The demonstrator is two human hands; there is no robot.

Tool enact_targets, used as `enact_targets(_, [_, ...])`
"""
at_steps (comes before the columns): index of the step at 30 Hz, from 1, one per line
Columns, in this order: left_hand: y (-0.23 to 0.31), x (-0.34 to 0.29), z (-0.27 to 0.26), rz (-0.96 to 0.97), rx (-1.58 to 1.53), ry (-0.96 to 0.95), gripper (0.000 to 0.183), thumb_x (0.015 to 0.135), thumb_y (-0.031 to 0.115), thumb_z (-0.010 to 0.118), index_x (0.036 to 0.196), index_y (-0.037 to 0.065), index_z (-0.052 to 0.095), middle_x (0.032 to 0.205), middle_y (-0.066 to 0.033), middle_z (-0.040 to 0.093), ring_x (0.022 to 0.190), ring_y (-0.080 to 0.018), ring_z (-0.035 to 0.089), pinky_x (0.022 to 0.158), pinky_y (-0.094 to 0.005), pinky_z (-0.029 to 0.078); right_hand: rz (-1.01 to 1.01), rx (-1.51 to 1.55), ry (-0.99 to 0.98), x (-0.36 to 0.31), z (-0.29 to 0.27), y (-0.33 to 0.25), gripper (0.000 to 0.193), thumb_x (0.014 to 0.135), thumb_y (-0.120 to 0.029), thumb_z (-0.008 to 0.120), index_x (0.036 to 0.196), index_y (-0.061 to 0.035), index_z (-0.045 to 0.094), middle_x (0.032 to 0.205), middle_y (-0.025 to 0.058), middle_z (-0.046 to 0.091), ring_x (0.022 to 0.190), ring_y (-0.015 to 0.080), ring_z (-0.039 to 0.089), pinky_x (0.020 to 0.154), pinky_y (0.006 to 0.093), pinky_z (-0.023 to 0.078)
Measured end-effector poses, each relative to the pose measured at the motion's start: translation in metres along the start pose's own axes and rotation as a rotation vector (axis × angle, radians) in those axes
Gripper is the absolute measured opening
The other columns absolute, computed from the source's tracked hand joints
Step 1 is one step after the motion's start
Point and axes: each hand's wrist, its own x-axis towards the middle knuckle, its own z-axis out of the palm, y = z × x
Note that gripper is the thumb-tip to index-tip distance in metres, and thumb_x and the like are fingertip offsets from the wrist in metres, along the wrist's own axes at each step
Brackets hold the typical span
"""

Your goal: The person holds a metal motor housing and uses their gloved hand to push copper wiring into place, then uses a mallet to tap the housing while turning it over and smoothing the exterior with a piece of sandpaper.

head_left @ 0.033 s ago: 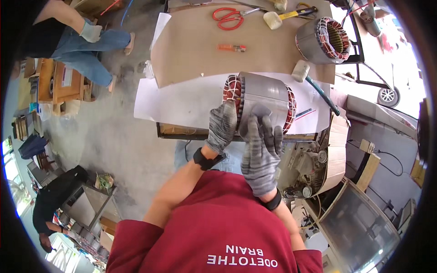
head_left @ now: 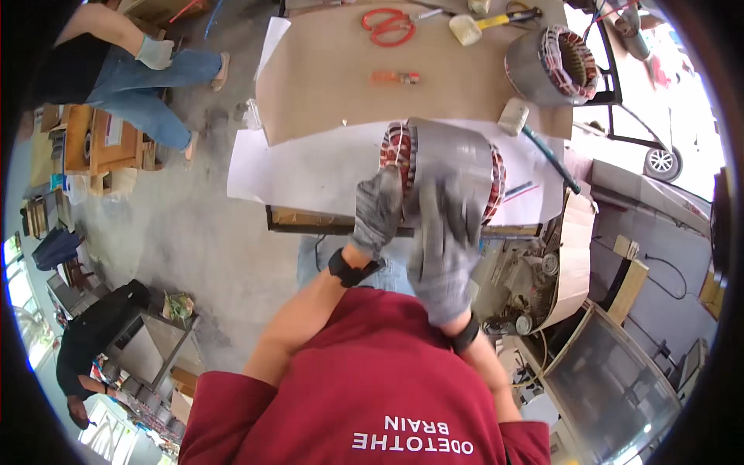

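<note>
A motor stator (head_left: 453, 147), a grey metal cylinder, lies on its side at the table's near edge. White lacing binds the red copper windings (head_left: 397, 146) at its ends. My left hand (head_left: 378, 209), in a grey glove, is closed at the stator's lower left end, against the winding; whatever its fingertips hold is hidden. My right hand (head_left: 446, 240), gloved too, is over the near side of the stator body. Motion smears its fingers, so their grip is unclear.
White paper (head_left: 310, 167) and brown card (head_left: 325, 85) cover the table. On it are red-handled scissors (head_left: 387, 28), an orange-handled tool (head_left: 394, 77), a yellow-handled mallet (head_left: 469, 29), a second mallet (head_left: 514, 116) and another stator (head_left: 535, 70). Two other people are at the left.
My right hand has shifted slightly and its fingers are now blurred. A flat grey patch by its fingertips no longer shows clearly. My left hand stays at the winding.
</note>
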Motion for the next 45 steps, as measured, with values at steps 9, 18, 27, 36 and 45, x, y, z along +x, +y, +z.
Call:
enact_targets(9, [0.000,0.003,0.001,0.040,0.045,0.006,0.006,0.073,0.002,0.046,0.079,-0.001,0.046,0.059,-0.0161,0.049,0.052,-0.0341,0.050,0.045,-0.0386,0.039,0.046,0.136,0.094,0.016,-0.003,0.005,0.040,0.079,-0.007,0.041,0.119,-0.0031,0.042,0.115,0.0172,0.048,0.110,0.0335,0.042,0.098,0.0442,0.022])
enact_targets(18, [-0.005,-0.014,0.001,0.330,0.344,0.112,0.022,0.082,0.013,0.041,0.095,-0.003,0.050,0.061,-0.0144,0.053,0.056,-0.0297,0.053,0.051,-0.0365,0.040,0.050,-0.020,0.035,0.029,-0.013,0.005,0.041,0.080,-0.008,0.043,0.120,0.0012,0.040,0.117,0.0179,0.047,0.113,0.0319,0.040,0.097,0.0449,0.022])
enact_targets(27, [-0.001,0.007,0.000,0.059,0.104,-0.017,0.024,0.085,0.013,0.033,0.085,-0.002,0.052,0.065,-0.0157,0.055,0.059,-0.0284,0.055,0.052,-0.0342,0.042,-0.035,-0.107,0.092,0.039,-0.006,0.009,0.044,0.077,-0.009,0.046,0.120,-0.0009,0.040,0.115,0.0158,0.049,0.111,0.0308,0.043,0.097,0.0438,0.025])
enact_targets(36, [0.000,-0.003,-0.002,0.006,0.012,-0.088,0.020,0.084,0.014,0.039,0.083,-0.002,0.051,0.063,-0.0163,0.053,0.061,-0.0287,0.054,0.055,-0.0368,0.041,-0.013,-0.043,0.122,0.031,-0.007,0.008,0.038,0.081,-0.007,0.040,0.119,-0.0038,0.042,0.115,0.0140,0.049,0.113,0.0268,0.043,0.098,0.0413,0.022])
enact_targets(45, [0.004,-0.008,-0.002,0.126,0.178,-0.054,0.023,0.070,0.003,0.048,0.092,-0.002,0.045,0.068,-0.0173,0.053,0.059,-0.0342,0.051,0.050,-0.0411,0.039,0.033,-0.133,0.147,0.018,-0.012,0.010,0.039,0.081,-0.006,0.041,0.119,-0.0045,0.043,0.118,0.0161,0.047,0.116,0.0309,0.038,0.100,0.0420,0.018])
